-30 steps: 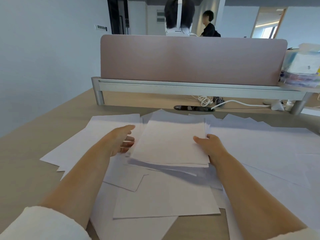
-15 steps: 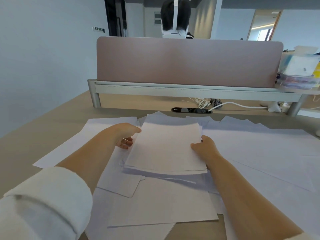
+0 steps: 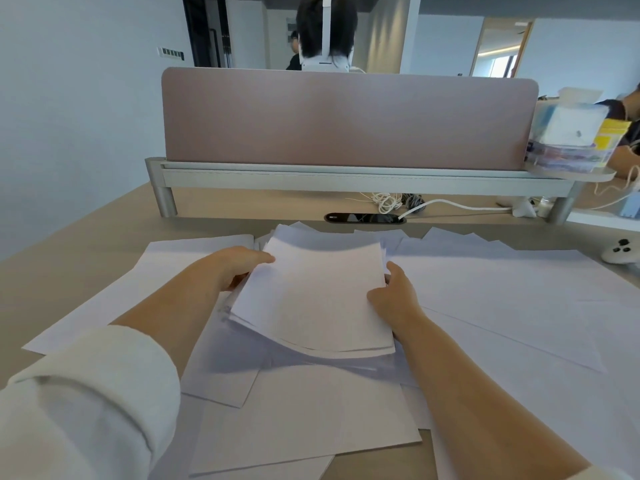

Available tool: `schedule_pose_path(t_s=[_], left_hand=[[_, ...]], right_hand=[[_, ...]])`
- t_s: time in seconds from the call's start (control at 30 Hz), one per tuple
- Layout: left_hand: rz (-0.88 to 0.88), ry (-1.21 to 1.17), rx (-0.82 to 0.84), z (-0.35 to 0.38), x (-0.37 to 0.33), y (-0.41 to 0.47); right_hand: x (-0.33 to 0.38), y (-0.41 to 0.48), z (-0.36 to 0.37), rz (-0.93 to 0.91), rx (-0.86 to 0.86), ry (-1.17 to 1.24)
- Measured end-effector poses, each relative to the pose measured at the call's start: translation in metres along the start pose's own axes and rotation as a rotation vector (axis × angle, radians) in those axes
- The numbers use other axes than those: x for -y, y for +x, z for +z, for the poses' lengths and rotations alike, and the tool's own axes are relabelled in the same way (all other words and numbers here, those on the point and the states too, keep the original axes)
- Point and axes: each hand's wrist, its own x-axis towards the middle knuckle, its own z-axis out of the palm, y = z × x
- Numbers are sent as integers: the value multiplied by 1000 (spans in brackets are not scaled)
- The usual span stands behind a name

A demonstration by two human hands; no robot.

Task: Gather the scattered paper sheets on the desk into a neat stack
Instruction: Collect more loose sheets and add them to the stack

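A small stack of white paper sheets [image 3: 318, 292] is held between both hands, lifted a little above the desk, its near edge sagging. My left hand [image 3: 232, 268] grips the stack's left edge, thumb on top and fingers underneath. My right hand [image 3: 393, 299] grips the right edge the same way. More loose white sheets [image 3: 304, 417] lie overlapping under and around the stack, spreading far left [image 3: 145, 282] and far right [image 3: 512, 299] on the beige desk [image 3: 62, 258].
A mauve divider panel [image 3: 346, 119] on a grey rail stands behind the papers, with a cable slot [image 3: 363, 218] and white cables below it. A white controller [image 3: 621, 252] lies at the right edge. Boxes sit on the shelf at the right; people sit beyond.
Both hands have closed in on the stack's side edges and raised it slightly; the sheets are now squared closer together and the near edge bows down.
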Motion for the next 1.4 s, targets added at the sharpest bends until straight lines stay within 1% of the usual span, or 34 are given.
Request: schedule_pose_path(t_s=[0.07, 0.13, 0.2, 0.3, 0.4, 0.43, 0.5, 0.57, 0.6, 0.67, 0.73, 0.77, 0.83, 0.9, 1.0, 1.03, 1.1, 1.17, 1.23, 1.33, 1.4], left_hand=[[-4, -56, 97, 0, -1, -3], [-2, -55, 182, 2, -1, -7], [26, -65, 214, 3, 1, -6], [93, -134, 216, 5, 3, -8], [210, -142, 157, 6, 4, -15], [258, -167, 133, 5, 4, -21], [336, -293, 101, -1, 8, -32], [378, -423, 34, -13, 13, -44], [390, -476, -9, -19, 16, -50], [386, -596, -83, -32, 25, -58], [342, -693, -176, -37, 33, -64], [317, -738, -222, -38, 37, -68], [301, -862, -256, -40, 47, -71], [306, -1004, -297, -39, 58, -73], [234, -1188, -434, -37, 67, -81], [219, -1202, -466, -34, 69, -87], [212, -1192, -503, -26, 73, -97], [214, -1182, -516, -25, 81, -104], [193, -1124, -514, -27, 92, -107], [110, -993, -446, -39, 106, -106], [28, -992, -434, -50, 115, -106]], right_hand=[[-1, 1, -1, -9, 16, 5], [0, 2, -3, -11, 35, -10], [1, 1, -4, -10, 52, -31], [2, 1, -2, -9, 87, -46], [4, -1, 0, -17, 116, -27], [5, -3, 0, -33, 103, -11], [9, -6, 0, -55, 66, 43], [15, -9, -1, -59, 62, 127], [19, -12, -2, -43, 98, 185], [28, -22, -3, -2, 265, 334], [35, -31, -5, 46, 480, 576], [38, -36, -4, 55, 543, 710], [45, -44, 4, 83, 589, 893], [53, -53, 18, 103, 620, 948], [68, -72, 47, 86, 640, 809], [73, -78, 58, 86, 627, 785], [79, -87, 79, 124, 545, 767], [77, -88, 95, 195, 450, 719], [71, -85, 106, 218, 382, 604], [58, -84, 115, 200, 344, 390], [53, -84, 115, 191, 309, 314]])
